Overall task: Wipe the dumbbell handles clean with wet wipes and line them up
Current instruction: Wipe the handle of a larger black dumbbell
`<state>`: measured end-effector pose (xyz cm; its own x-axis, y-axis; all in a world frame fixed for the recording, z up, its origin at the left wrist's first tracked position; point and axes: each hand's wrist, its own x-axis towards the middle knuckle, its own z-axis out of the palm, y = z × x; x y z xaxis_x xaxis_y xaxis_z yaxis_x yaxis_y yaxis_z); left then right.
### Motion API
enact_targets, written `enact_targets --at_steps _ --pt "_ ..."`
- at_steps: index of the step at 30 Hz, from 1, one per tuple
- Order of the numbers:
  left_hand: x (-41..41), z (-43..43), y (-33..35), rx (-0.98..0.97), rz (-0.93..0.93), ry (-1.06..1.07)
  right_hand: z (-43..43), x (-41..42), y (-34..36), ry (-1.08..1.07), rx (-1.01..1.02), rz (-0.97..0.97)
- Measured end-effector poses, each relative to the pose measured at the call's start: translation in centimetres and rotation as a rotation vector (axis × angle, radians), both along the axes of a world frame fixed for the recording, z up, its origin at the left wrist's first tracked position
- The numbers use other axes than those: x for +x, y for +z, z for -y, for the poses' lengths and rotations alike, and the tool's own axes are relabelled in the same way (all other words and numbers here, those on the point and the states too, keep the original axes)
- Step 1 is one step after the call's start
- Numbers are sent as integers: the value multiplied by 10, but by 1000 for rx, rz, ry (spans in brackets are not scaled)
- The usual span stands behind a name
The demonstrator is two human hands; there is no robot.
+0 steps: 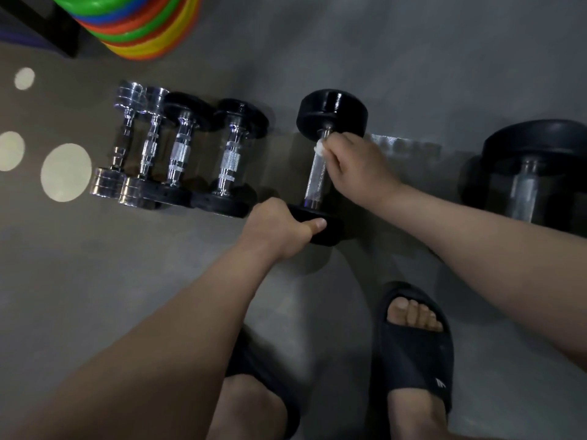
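Floor [413, 58], smooth and grey, carries everything here. At the right edge lies the largest black round-headed dumbbell [533, 173], partly cut off by the frame. At the far left sits a stack of bright green, orange, blue and yellow plastic discs [139, 23]. Near the bottom, two feet wear black slide sandals [416, 344].

In the middle lies a medium black dumbbell with a knurled steel handle [332, 111], its length running from near to far. Well to its left stands a tight row of four small dumbbells [178, 150], parallel to one another: the two on the left all chrome, the two on the right with black heads and chrome handles.

The left hand [276, 227] grips the near head of the medium black dumbbell, thumb laid across its rim. The right hand [359, 166] is curled round the far end of the handle, pinching a small white wet wipe [319, 148] against the steel just below the far head.
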<state>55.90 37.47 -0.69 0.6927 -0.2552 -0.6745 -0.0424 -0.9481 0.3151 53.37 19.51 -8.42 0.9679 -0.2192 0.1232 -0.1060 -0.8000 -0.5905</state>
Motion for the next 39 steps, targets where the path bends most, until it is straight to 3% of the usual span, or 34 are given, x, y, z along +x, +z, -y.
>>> enact_targets --at_steps 10,13,18,21,26,39 --pt "2 1 4 8 -13 6 3 3 5 -18 1 -106" --pt "2 2 5 20 -11 8 1 0 3 -70 19 -85" --pt "2 5 6 47 -6 -6 -2 -7 1 46 8 -46" --pt "1 8 9 70 -3 -25 4 2 3 -42 20 -63" --pt "3 5 7 39 -14 -11 -3 -4 6 37 -37 -70" --pt "7 1 4 2 -39 -12 -1 3 4 -41 -23 -103"
